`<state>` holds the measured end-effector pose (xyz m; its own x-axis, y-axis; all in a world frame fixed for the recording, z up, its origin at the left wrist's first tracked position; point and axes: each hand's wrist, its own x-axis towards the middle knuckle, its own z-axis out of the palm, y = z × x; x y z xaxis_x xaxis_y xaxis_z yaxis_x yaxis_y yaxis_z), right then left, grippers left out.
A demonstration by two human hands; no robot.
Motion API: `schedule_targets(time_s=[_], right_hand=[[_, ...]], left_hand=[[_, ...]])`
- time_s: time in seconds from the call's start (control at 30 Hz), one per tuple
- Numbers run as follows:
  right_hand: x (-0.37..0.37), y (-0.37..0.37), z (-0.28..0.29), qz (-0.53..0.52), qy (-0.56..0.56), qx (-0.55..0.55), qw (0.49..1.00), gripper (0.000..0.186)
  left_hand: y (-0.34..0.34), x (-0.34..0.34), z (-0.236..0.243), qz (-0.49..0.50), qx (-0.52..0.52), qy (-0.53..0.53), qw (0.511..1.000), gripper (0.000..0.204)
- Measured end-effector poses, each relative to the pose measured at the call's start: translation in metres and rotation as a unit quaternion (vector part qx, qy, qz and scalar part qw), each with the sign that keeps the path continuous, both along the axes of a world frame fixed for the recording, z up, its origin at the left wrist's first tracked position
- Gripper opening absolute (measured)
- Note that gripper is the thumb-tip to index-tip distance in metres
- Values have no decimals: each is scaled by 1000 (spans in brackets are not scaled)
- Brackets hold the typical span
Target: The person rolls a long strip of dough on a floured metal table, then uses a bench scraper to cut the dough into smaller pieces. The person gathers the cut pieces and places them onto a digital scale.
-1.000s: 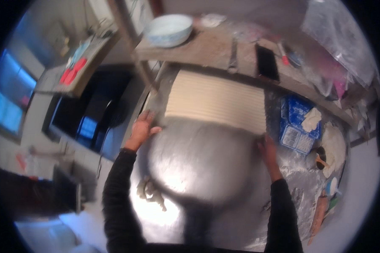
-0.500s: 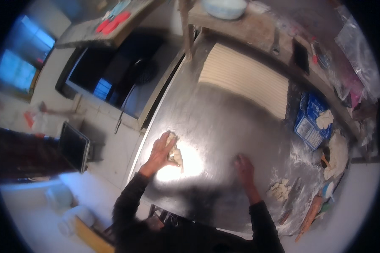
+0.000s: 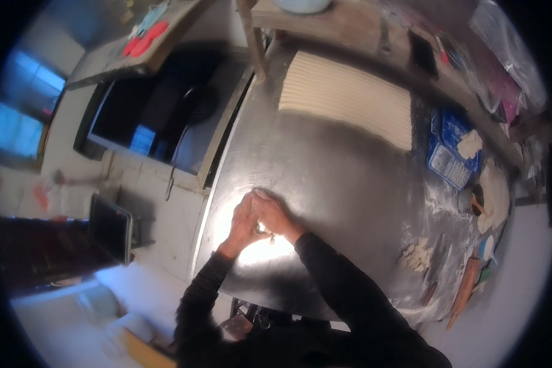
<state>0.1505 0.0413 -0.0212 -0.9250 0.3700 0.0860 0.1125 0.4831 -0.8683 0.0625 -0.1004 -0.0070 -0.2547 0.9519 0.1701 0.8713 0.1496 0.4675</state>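
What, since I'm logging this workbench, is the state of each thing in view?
Dough bits, mostly covered
Left hand, over the bits, grip unclear
Right hand, against the left, grip unclear
Pale strips, flat, side by side
Blue packet, lying flat
Cream scraps, heaped
Table, whitened at right
Rolling pin, lying down
Dark slab, lying flat

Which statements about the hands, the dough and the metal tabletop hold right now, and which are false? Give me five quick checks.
1. The left hand and right hand are together on the left part of the metal tabletop. True.
2. The right hand is holding the rolling pin. False: the rolling pin lies by the tabletop's right edge, away from both hands.
3. The ridged dough sheet lies farther from the person than the hands do. True.
4. The dough scraps are heaped on top of the ridged sheet. False: the dough scraps lie apart from it, nearer the person.
5. The blue packet lies right of the ridged sheet. True.
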Motion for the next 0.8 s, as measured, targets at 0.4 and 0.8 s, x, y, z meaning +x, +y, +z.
schedule_targets(time_s=[0.4, 0.8], right_hand=[[201, -11, 22, -59, -86, 109, 989, 37], [544, 142, 18, -461, -133, 259, 838, 49]], left_hand=[[15, 179, 32, -43, -32, -70, 996, 111], [138, 390, 7, -112, 84, -58, 989, 110]])
